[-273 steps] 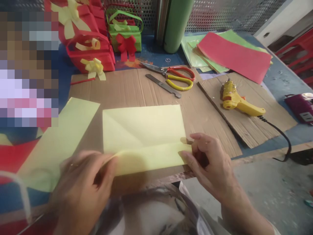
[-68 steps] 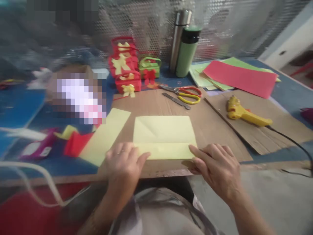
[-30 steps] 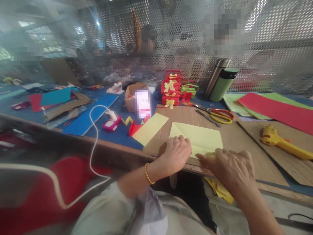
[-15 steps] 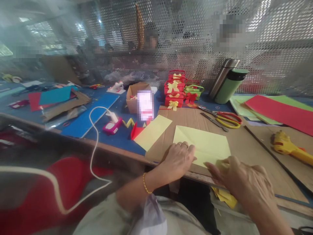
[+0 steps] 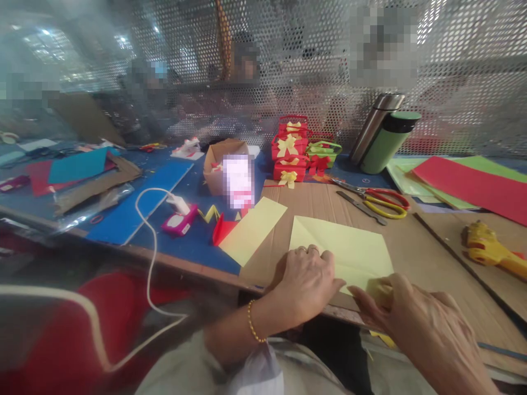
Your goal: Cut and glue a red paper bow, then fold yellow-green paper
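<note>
Far left: a blurry red shape, hard to make out, with a white cord (image 5: 144, 263) looping over it up to a small pink box (image 5: 178, 222) on the blue table (image 5: 135, 203). Just right of that, a loose yellow paper strip (image 5: 252, 229) lying half on the blue, half on the brown cardboard mat (image 5: 321, 203). In the middle, close to the near table edge: left hand (image 5: 307, 282) pressing flat on the near left part of the folded yellow sheet (image 5: 343, 249), fingers close together, hiding that corner. Right hand (image 5: 424, 323) pinching the sheet's near right corner between thumb and fingertips, the corner partly hidden. Behind the sheet, bare cardboard, then red and green paper baskets (image 5: 294, 156), scissors (image 5: 381, 200) and two flasks (image 5: 385, 140) against the mesh wall. Far right: red paper (image 5: 469, 186) and a yellow glue gun (image 5: 489, 249), both cut off at the picture edge. Blurry shapes behind the mesh, too unclear to tell.
</note>
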The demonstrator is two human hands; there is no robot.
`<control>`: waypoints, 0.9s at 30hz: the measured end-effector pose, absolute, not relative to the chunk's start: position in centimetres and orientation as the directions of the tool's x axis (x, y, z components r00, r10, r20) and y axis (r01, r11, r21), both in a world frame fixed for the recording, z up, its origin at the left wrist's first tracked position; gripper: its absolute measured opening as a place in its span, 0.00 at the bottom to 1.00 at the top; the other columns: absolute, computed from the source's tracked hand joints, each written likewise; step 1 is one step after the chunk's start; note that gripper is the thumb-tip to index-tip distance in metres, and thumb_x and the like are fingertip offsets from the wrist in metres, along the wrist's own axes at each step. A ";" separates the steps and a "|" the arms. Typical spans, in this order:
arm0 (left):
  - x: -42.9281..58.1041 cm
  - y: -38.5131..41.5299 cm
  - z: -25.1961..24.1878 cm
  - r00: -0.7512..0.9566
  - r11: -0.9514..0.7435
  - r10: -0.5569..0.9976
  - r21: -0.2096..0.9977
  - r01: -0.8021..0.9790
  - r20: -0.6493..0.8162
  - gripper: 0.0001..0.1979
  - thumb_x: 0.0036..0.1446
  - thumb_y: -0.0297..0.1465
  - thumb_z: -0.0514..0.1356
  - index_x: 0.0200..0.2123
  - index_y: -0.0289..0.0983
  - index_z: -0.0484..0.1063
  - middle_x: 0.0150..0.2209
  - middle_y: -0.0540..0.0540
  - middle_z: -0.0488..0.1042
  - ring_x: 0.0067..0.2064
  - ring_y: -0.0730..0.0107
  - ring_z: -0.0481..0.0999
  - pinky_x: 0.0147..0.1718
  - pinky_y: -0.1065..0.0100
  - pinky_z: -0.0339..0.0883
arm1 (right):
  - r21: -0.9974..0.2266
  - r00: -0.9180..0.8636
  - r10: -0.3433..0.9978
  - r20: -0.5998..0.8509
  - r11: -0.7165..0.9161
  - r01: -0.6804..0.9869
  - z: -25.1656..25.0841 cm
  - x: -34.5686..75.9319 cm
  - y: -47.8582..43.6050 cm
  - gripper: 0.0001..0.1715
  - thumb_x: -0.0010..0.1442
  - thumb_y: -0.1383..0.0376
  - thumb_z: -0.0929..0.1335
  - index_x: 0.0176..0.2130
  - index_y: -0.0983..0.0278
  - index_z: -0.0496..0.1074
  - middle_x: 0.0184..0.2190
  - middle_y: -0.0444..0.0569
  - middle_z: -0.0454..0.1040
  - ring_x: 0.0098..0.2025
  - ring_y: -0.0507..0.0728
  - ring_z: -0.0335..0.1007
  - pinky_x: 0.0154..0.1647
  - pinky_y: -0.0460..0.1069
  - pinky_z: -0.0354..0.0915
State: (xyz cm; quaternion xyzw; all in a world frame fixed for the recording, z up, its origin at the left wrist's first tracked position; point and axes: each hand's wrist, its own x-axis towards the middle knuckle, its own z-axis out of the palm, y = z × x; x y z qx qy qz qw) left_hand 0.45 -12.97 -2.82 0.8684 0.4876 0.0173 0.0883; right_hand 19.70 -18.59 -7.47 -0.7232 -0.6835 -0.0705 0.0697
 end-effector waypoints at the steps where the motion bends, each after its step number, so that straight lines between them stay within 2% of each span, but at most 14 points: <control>1: 0.5 -13.0 -2.9 0.521 -0.507 0.852 0.164 0.846 -0.054 0.17 0.68 0.43 0.61 0.47 0.34 0.72 0.43 0.38 0.79 0.48 0.53 0.80 0.46 0.57 0.74 | 0.000 0.043 0.978 0.205 -0.044 0.999 -7.5 19.8 -18.6 0.26 0.62 0.38 0.62 0.30 0.55 0.60 0.20 0.50 0.75 0.27 0.67 0.77 0.40 0.59 0.65; 7: 0.8 -13.3 -3.8 0.515 -0.513 0.857 0.125 0.849 0.014 0.14 0.69 0.41 0.60 0.46 0.35 0.72 0.42 0.38 0.78 0.47 0.53 0.79 0.45 0.57 0.73 | 0.019 0.015 0.973 0.232 -0.019 1.000 -7.9 19.9 -18.5 0.24 0.63 0.41 0.62 0.30 0.55 0.59 0.20 0.50 0.74 0.26 0.67 0.77 0.38 0.58 0.65; 14: 0.8 -13.5 -2.8 0.503 -0.494 0.863 0.124 0.860 -0.047 0.23 0.66 0.50 0.61 0.47 0.34 0.71 0.43 0.37 0.78 0.48 0.53 0.79 0.47 0.56 0.73 | -0.111 0.022 0.976 0.219 0.002 0.994 -7.6 20.2 -18.5 0.25 0.61 0.39 0.62 0.28 0.54 0.56 0.19 0.48 0.73 0.25 0.66 0.74 0.36 0.58 0.64; 20: 0.6 -13.1 -2.4 0.510 -0.496 0.855 0.136 0.858 -0.100 0.22 0.65 0.49 0.62 0.47 0.35 0.71 0.44 0.38 0.78 0.49 0.51 0.78 0.47 0.55 0.74 | -0.198 0.002 0.970 0.245 0.048 0.979 -7.8 20.8 -18.7 0.19 0.62 0.46 0.62 0.27 0.54 0.60 0.19 0.47 0.72 0.23 0.62 0.70 0.34 0.56 0.60; 25: 0.5 -12.8 -2.7 0.516 -0.508 0.853 0.105 0.855 -0.077 0.20 0.67 0.46 0.61 0.48 0.35 0.71 0.44 0.37 0.78 0.47 0.52 0.79 0.45 0.57 0.73 | -0.165 -0.094 0.935 0.342 0.158 0.974 -7.3 20.4 -19.5 0.12 0.67 0.59 0.62 0.32 0.58 0.65 0.24 0.47 0.74 0.29 0.60 0.72 0.38 0.54 0.57; 27: 0.5 -12.6 -2.6 0.503 -0.499 0.859 0.066 0.864 -0.092 0.18 0.68 0.45 0.61 0.49 0.35 0.71 0.46 0.36 0.78 0.49 0.51 0.79 0.45 0.57 0.73 | -0.160 -0.071 0.943 0.326 0.130 0.979 -7.0 20.1 -19.6 0.09 0.67 0.63 0.63 0.33 0.60 0.67 0.27 0.48 0.76 0.31 0.59 0.71 0.39 0.53 0.55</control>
